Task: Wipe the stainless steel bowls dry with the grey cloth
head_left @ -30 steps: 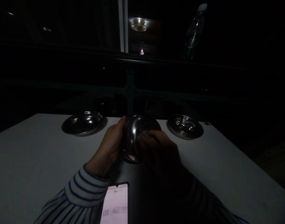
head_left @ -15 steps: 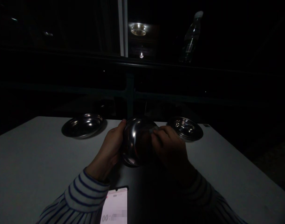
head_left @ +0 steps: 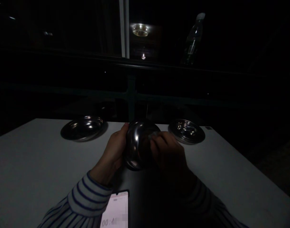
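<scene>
My left hand (head_left: 115,146) grips the left side of a shiny steel bowl (head_left: 134,152), its thumb at the upper edge. The bowl is tilted above the table, and its rounded outer side seems to face me. My right hand (head_left: 168,150) is closed, pinching a small pale wad (head_left: 153,135) against the bowl's right part. Whether the wad is cloth or paper is too dark to tell. Deep shadow hides the bowl's lower right and most of the right hand.
On the white table (head_left: 40,167), a wide steel bowl (head_left: 83,128) sits back left, and what looks like stacked steel bowls (head_left: 186,130) back right. A lit phone (head_left: 115,210) lies by my left sleeve. Beyond the table stands a clear bottle (head_left: 193,39).
My right hand has slid left and slightly down over the bowl with the pale wad. My left hand keeps its hold, and the bowl has barely moved.
</scene>
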A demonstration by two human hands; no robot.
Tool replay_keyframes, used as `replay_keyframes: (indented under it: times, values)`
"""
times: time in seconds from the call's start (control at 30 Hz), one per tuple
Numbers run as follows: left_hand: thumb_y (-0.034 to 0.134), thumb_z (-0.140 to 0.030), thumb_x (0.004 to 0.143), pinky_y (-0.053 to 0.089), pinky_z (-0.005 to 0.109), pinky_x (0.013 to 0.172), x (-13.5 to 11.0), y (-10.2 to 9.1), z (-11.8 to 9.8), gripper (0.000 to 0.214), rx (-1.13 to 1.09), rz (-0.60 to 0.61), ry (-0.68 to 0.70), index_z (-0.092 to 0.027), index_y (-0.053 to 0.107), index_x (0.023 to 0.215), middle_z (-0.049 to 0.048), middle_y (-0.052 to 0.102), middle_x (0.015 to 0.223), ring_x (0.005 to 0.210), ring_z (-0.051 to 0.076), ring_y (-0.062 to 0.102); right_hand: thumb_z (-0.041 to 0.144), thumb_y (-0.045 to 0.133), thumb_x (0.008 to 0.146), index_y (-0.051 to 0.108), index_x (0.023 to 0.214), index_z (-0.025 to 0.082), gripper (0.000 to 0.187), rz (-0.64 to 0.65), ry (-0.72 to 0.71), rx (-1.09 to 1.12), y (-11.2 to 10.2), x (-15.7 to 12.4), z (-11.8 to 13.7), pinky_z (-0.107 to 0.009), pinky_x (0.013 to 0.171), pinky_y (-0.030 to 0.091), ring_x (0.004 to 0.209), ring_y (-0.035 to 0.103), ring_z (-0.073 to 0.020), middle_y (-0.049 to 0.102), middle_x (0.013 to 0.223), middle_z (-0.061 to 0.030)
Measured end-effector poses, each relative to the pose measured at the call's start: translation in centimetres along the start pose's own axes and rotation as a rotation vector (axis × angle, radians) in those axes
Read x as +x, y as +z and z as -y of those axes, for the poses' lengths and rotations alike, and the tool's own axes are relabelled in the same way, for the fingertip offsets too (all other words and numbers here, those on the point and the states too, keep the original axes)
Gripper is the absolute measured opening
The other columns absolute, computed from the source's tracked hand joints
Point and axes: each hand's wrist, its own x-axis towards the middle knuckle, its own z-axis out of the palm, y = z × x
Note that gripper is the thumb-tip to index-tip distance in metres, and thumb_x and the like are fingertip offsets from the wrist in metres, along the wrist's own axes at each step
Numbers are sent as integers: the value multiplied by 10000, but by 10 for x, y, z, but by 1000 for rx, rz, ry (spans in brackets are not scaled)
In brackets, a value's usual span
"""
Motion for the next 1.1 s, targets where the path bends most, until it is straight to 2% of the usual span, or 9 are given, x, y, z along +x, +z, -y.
replay_keyframes:
  times: [0.1, 0.3, 0.47, 0.53, 0.63, 0.7, 0.87, 0.93, 1.1]
  values:
    - [606, -460, 644, 430, 260, 489, 1, -1, 0, 330, -17, -14, 0, -138, 635, 709, 25, 632, 554, 484, 153, 569, 251, 444, 841, 607, 827, 187, 176, 44, -95, 105, -2, -2, 5, -249, 632, 391, 763, 513, -146, 588, 860, -43]
    - [606, -480, 641, 434, 266, 506, -1, -1, -1, 361, 21, 5, 11, -131, 637, 729, 37, 642, 568, 525, 171, 590, 202, 472, 818, 605, 785, 171, 141, 17, 69, -85, 1, 1, -2, -259, 630, 382, 745, 513, -151, 587, 826, -48]
    - [621, -467, 631, 423, 259, 465, -1, -1, -2, 339, -11, 11, 6, -142, 632, 726, 16, 623, 529, 494, 169, 579, 243, 456, 833, 611, 833, 176, 169, 35, -96, 31, -2, -2, 8, -249, 610, 387, 727, 509, -147, 586, 804, -46]
    - [627, -460, 627, 424, 259, 462, -1, -2, -1, 327, -20, 5, 12, -151, 633, 736, 7, 621, 529, 489, 167, 576, 238, 463, 830, 612, 823, 183, 159, 32, -63, 22, -3, 0, 4, -248, 624, 390, 738, 516, -145, 590, 822, -42]
    - [624, -463, 628, 427, 263, 466, 0, -3, 0, 346, -7, 4, 5, -143, 642, 759, 19, 630, 546, 497, 171, 582, 207, 474, 819, 609, 808, 171, 141, 28, 66, -67, -2, 3, -5, -256, 646, 395, 757, 525, -152, 592, 835, -51]
    - [618, -465, 633, 429, 266, 471, 0, -2, 0, 357, 4, 1, -3, -132, 645, 760, 33, 636, 554, 502, 175, 588, 194, 469, 819, 608, 804, 162, 143, 33, 82, -71, -1, 2, -5, -260, 650, 398, 767, 525, -159, 589, 825, -57]
    - [633, -432, 629, 427, 255, 464, 1, -3, -1, 309, -40, -22, -2, -138, 638, 725, 23, 634, 547, 473, 158, 577, 232, 439, 842, 598, 845, 172, 170, 87, -104, 127, -1, -5, 12, -249, 634, 402, 751, 512, -147, 583, 818, -44]
    - [635, -415, 632, 425, 249, 457, 0, -3, -2, 284, -64, -14, -5, -142, 634, 713, 15, 628, 539, 457, 147, 567, 240, 448, 840, 598, 860, 183, 162, 109, -123, 146, -4, -4, 12, -244, 642, 405, 762, 514, -142, 586, 853, -40]
    - [615, -415, 660, 431, 248, 443, -1, 1, 2, 279, -40, 22, -39, -144, 635, 722, 23, 640, 561, 478, 155, 580, 204, 463, 826, 611, 831, 173, 151, -3, 28, 14, -7, 4, 6, -252, 643, 400, 778, 519, -153, 592, 868, -57]
